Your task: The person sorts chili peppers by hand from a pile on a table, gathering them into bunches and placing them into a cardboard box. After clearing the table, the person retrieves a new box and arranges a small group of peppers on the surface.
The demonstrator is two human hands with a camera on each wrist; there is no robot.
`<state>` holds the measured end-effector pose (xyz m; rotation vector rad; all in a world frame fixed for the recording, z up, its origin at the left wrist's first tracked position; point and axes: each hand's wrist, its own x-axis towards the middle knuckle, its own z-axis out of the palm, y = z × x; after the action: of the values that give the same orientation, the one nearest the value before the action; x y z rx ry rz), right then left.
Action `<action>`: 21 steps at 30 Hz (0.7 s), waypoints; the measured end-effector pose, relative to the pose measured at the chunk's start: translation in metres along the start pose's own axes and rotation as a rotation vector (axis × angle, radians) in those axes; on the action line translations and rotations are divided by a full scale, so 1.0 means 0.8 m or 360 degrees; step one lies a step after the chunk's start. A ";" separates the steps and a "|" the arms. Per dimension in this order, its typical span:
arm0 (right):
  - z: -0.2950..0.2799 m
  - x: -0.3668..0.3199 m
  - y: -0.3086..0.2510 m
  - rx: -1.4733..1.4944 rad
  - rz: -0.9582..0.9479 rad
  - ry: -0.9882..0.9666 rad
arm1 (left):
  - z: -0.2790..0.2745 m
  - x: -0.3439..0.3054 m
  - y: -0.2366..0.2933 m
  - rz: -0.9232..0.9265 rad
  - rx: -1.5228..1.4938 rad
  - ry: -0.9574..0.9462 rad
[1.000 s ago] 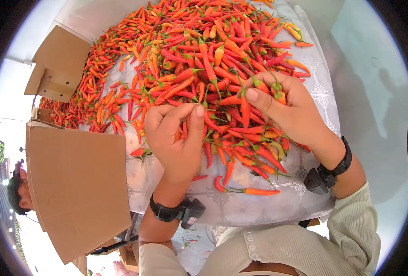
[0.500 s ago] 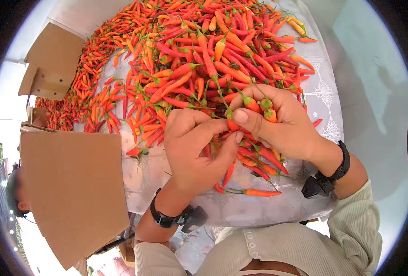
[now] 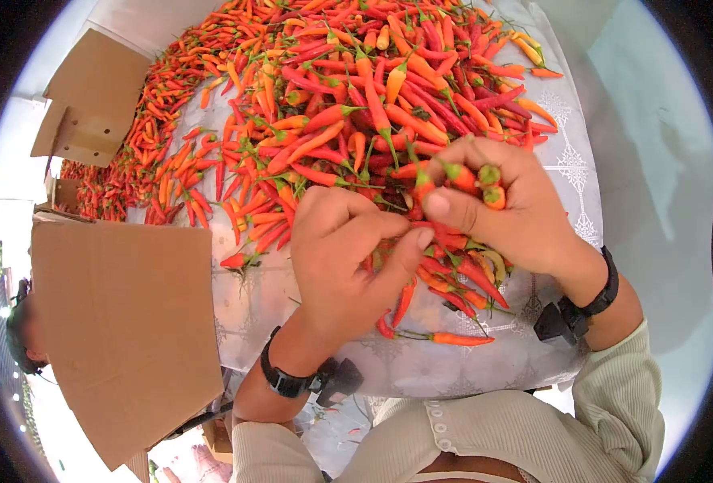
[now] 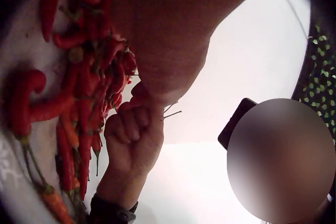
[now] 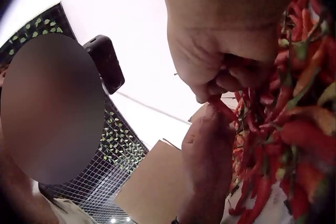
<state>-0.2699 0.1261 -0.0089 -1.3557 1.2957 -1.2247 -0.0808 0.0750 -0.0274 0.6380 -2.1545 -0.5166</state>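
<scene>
A bunch of chili peppers is held in my right hand (image 3: 505,209). Green stem ends of one red-orange pepper (image 3: 457,177) and another pepper (image 3: 493,196) stick up between its fingers. Its thumb and forefinger pinch a further chili pepper (image 3: 423,187) by the stem end. My left hand (image 3: 344,262) is close beside it, thumb and forefinger curled at that pepper's lower part. In the right wrist view this red pepper (image 5: 223,109) spans the two hands. The left wrist view shows the right hand (image 4: 131,134) with fingers folded and thin stems projecting.
A large heap of red and orange chili peppers (image 3: 324,97) covers the table behind and below the hands. Loose peppers, including an orange one (image 3: 463,340), lie on the patterned tablecloth (image 3: 356,362) near the front edge. Cardboard (image 3: 127,322) stands at left, with a person partly behind it.
My left hand has moved right, coming up to the right hand and taking hold of the lower part of the pepper there. The right hand keeps its peppers and has shifted only slightly.
</scene>
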 end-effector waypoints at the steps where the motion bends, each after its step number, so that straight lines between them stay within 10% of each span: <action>1: -0.004 -0.001 -0.003 -0.0160 -0.0021 0.0062 | 0.000 0.000 -0.002 -0.0032 0.0048 0.0055; 21: -0.001 0.004 0.015 -0.0437 -0.0578 0.0489 | 0.004 -0.003 -0.008 0.0081 0.0263 0.0557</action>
<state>-0.2721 0.1222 -0.0206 -1.7029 1.5166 -1.5951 -0.0803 0.0715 -0.0340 0.7049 -1.8863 -0.1830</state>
